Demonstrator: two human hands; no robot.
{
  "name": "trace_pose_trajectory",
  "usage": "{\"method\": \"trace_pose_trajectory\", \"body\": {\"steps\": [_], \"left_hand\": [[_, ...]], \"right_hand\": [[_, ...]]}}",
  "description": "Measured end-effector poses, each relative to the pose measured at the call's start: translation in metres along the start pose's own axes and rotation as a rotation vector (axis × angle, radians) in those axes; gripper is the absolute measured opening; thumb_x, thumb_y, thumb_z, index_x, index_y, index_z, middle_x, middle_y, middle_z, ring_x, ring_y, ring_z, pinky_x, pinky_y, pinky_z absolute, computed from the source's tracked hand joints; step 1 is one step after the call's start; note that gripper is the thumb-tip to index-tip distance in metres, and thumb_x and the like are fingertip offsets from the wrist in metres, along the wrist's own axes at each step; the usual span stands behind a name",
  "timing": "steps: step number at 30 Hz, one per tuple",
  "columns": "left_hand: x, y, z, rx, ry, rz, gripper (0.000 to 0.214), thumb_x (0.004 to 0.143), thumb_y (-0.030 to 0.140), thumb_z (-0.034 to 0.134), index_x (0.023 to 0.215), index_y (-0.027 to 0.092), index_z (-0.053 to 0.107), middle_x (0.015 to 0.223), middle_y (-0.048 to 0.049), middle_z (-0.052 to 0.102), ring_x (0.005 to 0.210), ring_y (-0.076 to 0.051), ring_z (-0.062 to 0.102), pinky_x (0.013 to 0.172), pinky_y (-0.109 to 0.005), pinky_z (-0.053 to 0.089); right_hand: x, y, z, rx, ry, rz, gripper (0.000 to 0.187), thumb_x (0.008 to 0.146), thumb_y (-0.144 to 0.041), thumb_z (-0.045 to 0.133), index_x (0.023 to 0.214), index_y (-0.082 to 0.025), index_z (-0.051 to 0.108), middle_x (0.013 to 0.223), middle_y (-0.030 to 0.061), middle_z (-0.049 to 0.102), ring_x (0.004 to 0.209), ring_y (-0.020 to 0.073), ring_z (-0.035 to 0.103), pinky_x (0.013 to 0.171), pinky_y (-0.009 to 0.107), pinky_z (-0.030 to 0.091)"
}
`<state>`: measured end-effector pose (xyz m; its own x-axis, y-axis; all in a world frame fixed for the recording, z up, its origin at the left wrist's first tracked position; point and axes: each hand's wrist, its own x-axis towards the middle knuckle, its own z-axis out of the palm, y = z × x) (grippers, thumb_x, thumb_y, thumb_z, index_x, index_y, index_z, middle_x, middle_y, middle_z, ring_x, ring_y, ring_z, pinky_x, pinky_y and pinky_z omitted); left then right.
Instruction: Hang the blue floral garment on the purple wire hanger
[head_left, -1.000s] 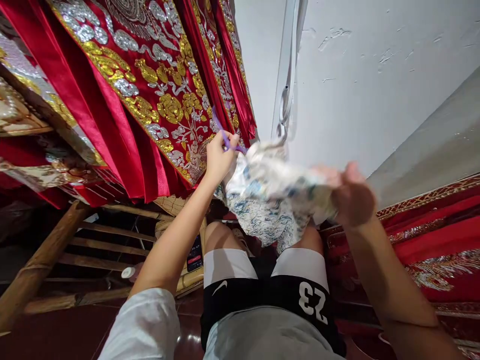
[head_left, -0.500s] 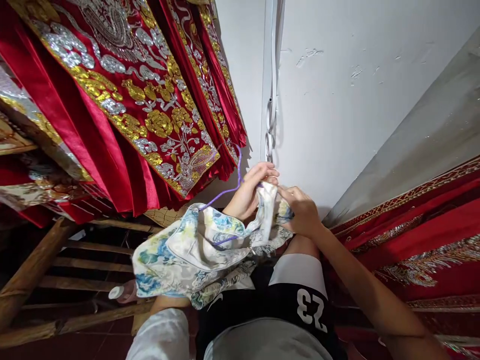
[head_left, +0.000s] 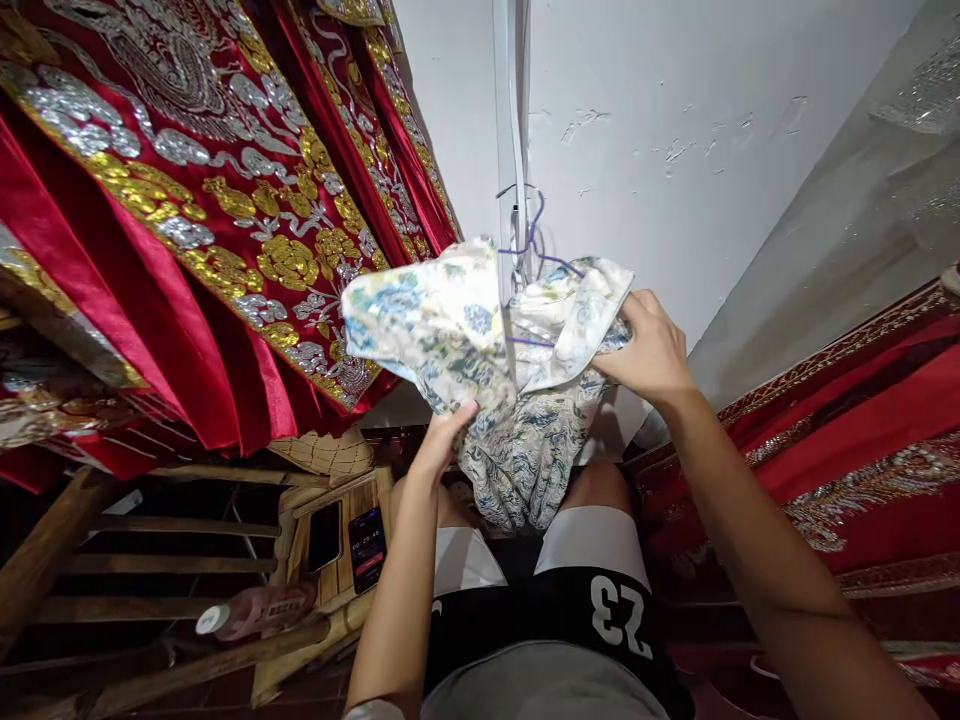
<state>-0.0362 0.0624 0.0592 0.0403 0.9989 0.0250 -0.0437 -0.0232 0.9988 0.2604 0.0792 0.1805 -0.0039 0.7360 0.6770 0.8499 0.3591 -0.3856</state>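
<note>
A floral garment [head_left: 480, 380] in white, blue and yellow hangs before me above my knees, a purple wire hanger [head_left: 535, 232] inside it with the hook pointing up. My left hand [head_left: 444, 432] grips the garment's lower left part; the thumb lies on the cloth and the other fingers are hidden behind it. At the right shoulder, my right hand [head_left: 651, 345] is closed on the cloth beside the light-coloured turned edge. Part of the hanger's bar shows through the opening between the two sides.
Red embroidered cloth [head_left: 292, 260] hangs at left, and more red cloth [head_left: 885, 450] lies at right. Two phones, one a lit phone [head_left: 367, 550], rest on a small bamboo stool [head_left: 349, 490]. Near it lies a bottle [head_left: 259, 608] by bamboo slats. A white wall [head_left: 637, 130] stands ahead.
The garment has gone from lying across my lap to being held up and spread, its hanger hook now upright. My left hand came out from inside the cloth to its outer left side.
</note>
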Motion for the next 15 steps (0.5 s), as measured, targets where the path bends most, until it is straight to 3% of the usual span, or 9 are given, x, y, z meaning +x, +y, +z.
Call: {"method": "trace_pose_trajectory", "body": {"steps": [2, 5, 8, 11, 13, 15], "left_hand": [[-0.014, -0.012, 0.009, -0.105, 0.059, -0.067, 0.082, 0.065, 0.054, 0.089, 0.134, 0.017, 0.064, 0.143, -0.0156, 0.064, 0.143, -0.038, 0.050, 0.124, -0.050, 0.034], [-0.037, -0.026, 0.019, -0.165, 0.082, -0.109, 0.082, 0.061, 0.046, 0.093, 0.133, 0.017, 0.065, 0.145, -0.0152, 0.062, 0.143, -0.037, 0.050, 0.125, -0.050, 0.031], [-0.053, -0.039, 0.026, -0.276, 0.103, -0.147, 0.085, 0.059, 0.045, 0.093, 0.134, 0.018, 0.065, 0.142, -0.0154, 0.065, 0.141, -0.038, 0.052, 0.124, -0.052, 0.033], [-0.063, -0.046, 0.035, -0.339, 0.147, -0.177, 0.084, 0.059, 0.044, 0.093, 0.133, 0.018, 0.065, 0.135, -0.0149, 0.069, 0.138, -0.037, 0.055, 0.123, -0.050, 0.034], [-0.067, -0.047, 0.041, -0.332, 0.143, -0.182, 0.080, 0.060, 0.043, 0.092, 0.132, 0.017, 0.066, 0.130, -0.0141, 0.072, 0.134, -0.035, 0.058, 0.122, -0.049, 0.035], [-0.071, -0.044, 0.045, -0.318, 0.113, -0.172, 0.076, 0.063, 0.042, 0.091, 0.130, 0.017, 0.067, 0.125, -0.0132, 0.074, 0.130, -0.034, 0.062, 0.121, -0.047, 0.037]], "right_hand": [[-0.008, -0.005, 0.000, -0.009, -0.022, -0.048, 0.055, 0.073, -0.048, 0.075, 0.121, -0.022, 0.065, 0.112, 0.0111, 0.060, 0.100, 0.0327, 0.059, 0.086, 0.045, 0.050], [-0.030, -0.003, -0.002, 0.013, -0.028, -0.066, 0.066, 0.075, -0.050, 0.074, 0.135, -0.025, 0.060, 0.136, 0.0139, 0.057, 0.124, 0.0395, 0.053, 0.105, 0.056, 0.043], [-0.067, -0.005, 0.009, 0.225, -0.001, 0.015, 0.065, 0.082, -0.055, 0.070, 0.139, -0.025, 0.058, 0.151, 0.0133, 0.052, 0.139, 0.0378, 0.045, 0.115, 0.058, 0.035], [-0.121, -0.019, 0.042, 0.536, 0.021, 0.280, 0.046, 0.088, -0.059, 0.063, 0.115, -0.022, 0.067, 0.122, 0.0124, 0.070, 0.115, 0.0294, 0.063, 0.100, 0.046, 0.050], [-0.156, -0.031, 0.070, 0.732, -0.135, 0.520, 0.047, 0.086, -0.068, 0.061, 0.084, -0.021, 0.063, 0.083, 0.0072, 0.069, 0.077, 0.0224, 0.065, 0.074, 0.037, 0.054], [-0.181, -0.042, 0.094, 0.894, -0.362, 0.616, 0.055, 0.087, -0.075, 0.055, 0.072, -0.022, 0.057, 0.067, 0.0034, 0.061, 0.063, 0.0185, 0.058, 0.063, 0.032, 0.050]]}}
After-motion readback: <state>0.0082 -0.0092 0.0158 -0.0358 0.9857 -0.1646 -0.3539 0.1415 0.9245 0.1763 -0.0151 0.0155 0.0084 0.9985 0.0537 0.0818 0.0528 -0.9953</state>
